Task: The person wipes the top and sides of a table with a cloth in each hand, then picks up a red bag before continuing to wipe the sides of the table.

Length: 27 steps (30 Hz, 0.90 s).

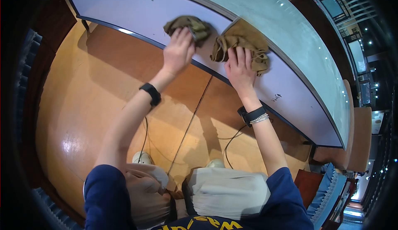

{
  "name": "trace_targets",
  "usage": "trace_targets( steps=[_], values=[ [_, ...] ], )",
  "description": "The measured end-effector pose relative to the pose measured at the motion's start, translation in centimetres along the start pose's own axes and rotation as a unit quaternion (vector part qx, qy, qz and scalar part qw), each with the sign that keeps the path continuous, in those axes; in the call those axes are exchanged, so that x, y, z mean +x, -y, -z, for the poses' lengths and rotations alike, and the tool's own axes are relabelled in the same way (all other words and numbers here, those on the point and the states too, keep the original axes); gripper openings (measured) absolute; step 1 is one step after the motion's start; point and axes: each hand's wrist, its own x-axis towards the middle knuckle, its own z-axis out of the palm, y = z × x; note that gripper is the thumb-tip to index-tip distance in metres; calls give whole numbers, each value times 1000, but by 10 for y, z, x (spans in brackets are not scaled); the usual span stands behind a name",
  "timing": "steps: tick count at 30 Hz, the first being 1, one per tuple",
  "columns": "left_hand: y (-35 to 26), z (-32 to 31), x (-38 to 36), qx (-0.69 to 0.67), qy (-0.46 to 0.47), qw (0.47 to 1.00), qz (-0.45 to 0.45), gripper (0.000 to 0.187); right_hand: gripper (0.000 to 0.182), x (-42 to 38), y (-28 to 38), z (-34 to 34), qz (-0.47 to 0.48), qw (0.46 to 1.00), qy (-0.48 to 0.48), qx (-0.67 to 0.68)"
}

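My left hand (178,52) is closed on a crumpled dark olive cloth (191,24), fingers pressed into its near side, slightly blurred. To its right, my right hand (240,70) grips the near edge of a brown drawstring pouch (253,47). The pouch is bunched up, with thin cord loops hanging at its right side and a dark fold at its left. Both cloth things overlap the white panel (120,7) of the table, a short gap between them. A flat brown piece (245,27) shows behind the pouch. The undersides of both bundles are hidden.
A pale, glossy strip (302,47) of tabletop curves along the far side. Small dark writing (276,97) marks the white panel at right. Black cables (230,145) lie on the tan floor near my shoes. A brown chair (360,138) and blue lace-trimmed fabric (325,197) stand at right.
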Motion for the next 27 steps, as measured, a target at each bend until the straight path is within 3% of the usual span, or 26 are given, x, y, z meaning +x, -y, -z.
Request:
trace_targets(
  steps=[8,13,14,16,17,19,21,23,27],
  values=[
    [-66,-41,-79,-78,164,982,-51,34,25,-95,-18,3,69,980,185,-6],
    [-65,-39,-56,-45,183,979,-82,36,15,-86,-33,22,36,982,177,-53],
    [-67,-40,-44,-35,151,983,-98,37,15,-82,-38,23,35,982,181,-51],
    [-72,-39,-15,-24,83,988,-130,39,14,-57,-42,35,-2,995,82,-60],
    [-76,-36,3,-25,72,988,-134,39,14,-48,-44,36,-7,995,85,-60],
    [-80,-36,18,-28,64,988,-139,40,19,-34,-47,37,-33,998,-3,-45],
    [-80,-37,22,-24,38,988,-150,42,23,-27,-42,38,-35,998,-11,-55],
    [-77,-43,9,-11,57,988,-142,44,34,-29,-40,30,-38,997,-12,-61],
    [-79,-47,-26,4,145,984,-105,45,33,-58,-27,8,-18,995,51,-81]
  ],
)
